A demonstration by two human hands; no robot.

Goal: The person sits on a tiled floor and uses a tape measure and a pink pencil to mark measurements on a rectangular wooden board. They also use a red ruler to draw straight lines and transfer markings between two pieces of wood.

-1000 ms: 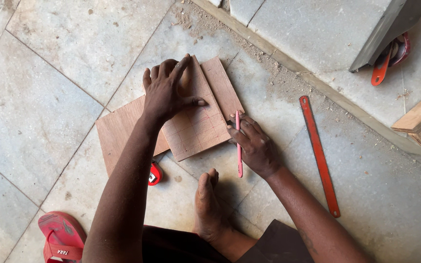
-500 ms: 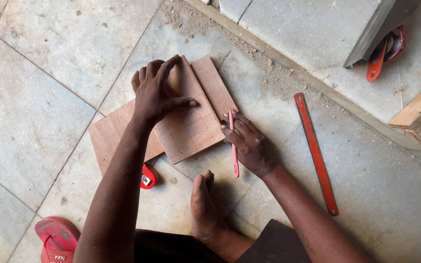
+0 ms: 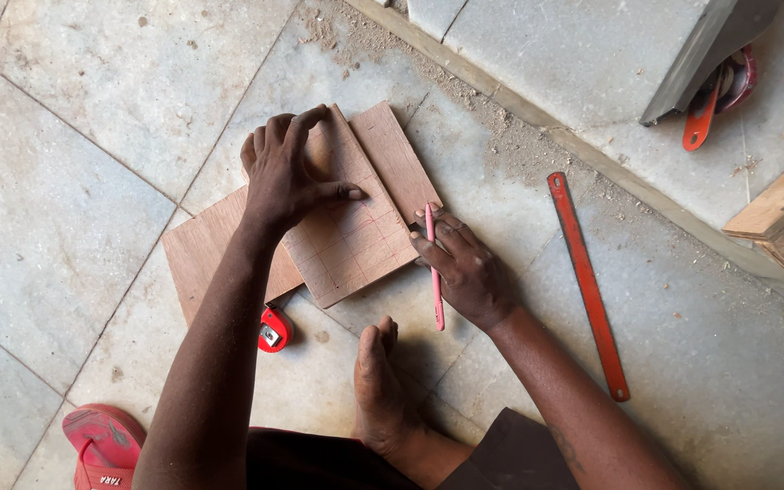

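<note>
Two bare hands work over thin wooden boards on a tiled floor, seen from the head camera looking straight down. The left hand lies palm-down on the upper plywood piece, fingers spread and curled over its far edge, thumb stretched out flat across the face; it presses the board rather than closing around it. That piece carries a faint grid of drawn lines and sits tilted, lapping over a second, plainer plywood sheet that sticks out to the left beneath the forearm.

The right hand rests just off the lower right edge of the gridded piece, its fingers closed around a red pencil. The pencil runs nearly straight up and down in the view, its upper tip at the board's right corner and its lower end pointing toward the person's body. So the board lies directly left of the pencil grip, touching or almost touching the fingertips.

A bare foot sits on the tiles below the boards, between the two arms. A small red tape measure lies beside the lower sheet's edge. Well to the right, a long red hacksaw blade lies diagonally on the floor, and a red sandal shows at the bottom left corner.
</note>
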